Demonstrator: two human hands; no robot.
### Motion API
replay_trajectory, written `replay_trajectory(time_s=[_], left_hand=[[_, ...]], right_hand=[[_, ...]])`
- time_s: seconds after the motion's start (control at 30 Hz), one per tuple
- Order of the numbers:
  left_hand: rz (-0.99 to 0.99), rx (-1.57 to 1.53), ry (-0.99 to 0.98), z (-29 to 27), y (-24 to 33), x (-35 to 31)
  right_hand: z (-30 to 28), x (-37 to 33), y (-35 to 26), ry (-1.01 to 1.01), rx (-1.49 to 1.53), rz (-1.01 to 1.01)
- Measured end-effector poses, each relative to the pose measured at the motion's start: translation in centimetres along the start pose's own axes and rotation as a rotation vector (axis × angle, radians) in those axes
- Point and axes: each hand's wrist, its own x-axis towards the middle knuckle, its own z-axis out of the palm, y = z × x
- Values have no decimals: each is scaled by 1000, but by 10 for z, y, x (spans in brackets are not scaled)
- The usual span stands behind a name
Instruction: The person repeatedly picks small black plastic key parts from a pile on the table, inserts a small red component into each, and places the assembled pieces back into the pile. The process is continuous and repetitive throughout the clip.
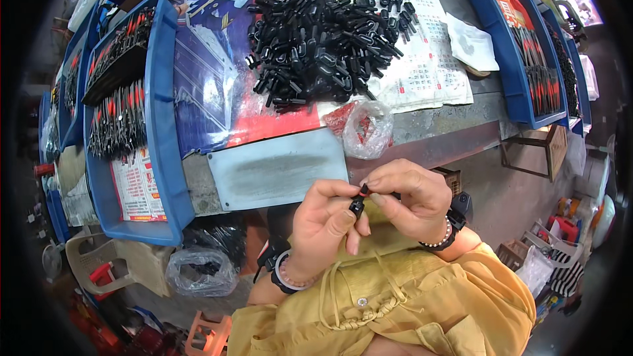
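Note:
Close to my body, above the table's front edge, both hands meet on a small black plastic part (357, 208) with a red band near its upper end. My left hand (323, 217) pinches the lower body of this part between thumb and fingers. At the red band, the fingertips of my right hand (412, 201) are closed on the part's upper end. Further back lies a big heap of similar black plastic parts (316, 46). Just beyond my right hand sits a clear plastic bag (369, 130) with small red pieces at it.
A pale board (277, 165) lies at the table's front edge. To the left, a blue tray (173, 184) holds rows of black-and-red pieces; another blue tray (511, 86) stands right. A white packet (471, 43) rests on printed sheets. Below left is a beige chair (122, 260).

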Motion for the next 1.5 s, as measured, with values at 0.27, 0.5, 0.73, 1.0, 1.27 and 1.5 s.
replay_trajectory(time_s=[0.27, 0.5, 0.73, 1.0, 1.27, 1.5], left_hand=[[5, 7, -6, 4, 1, 1], [40, 14, 3, 5, 0, 2], [22, 44, 44, 2, 2, -2], [-51, -57, 92, 1, 2, 7], [-101, -222, 10, -7, 5, 10], [-24, -236, -30, -7, 3, 7]], right_hand=[[9, -5, 4, 85, 24, -103], [7, -3, 4, 26, 85, -124], [4, 5, 6, -33, -42, -188], [-2, 11, 1, -94, 27, 37], [-52, 53, 20, 88, -491, 154], [-82, 105, 58, 0, -887, 43]])
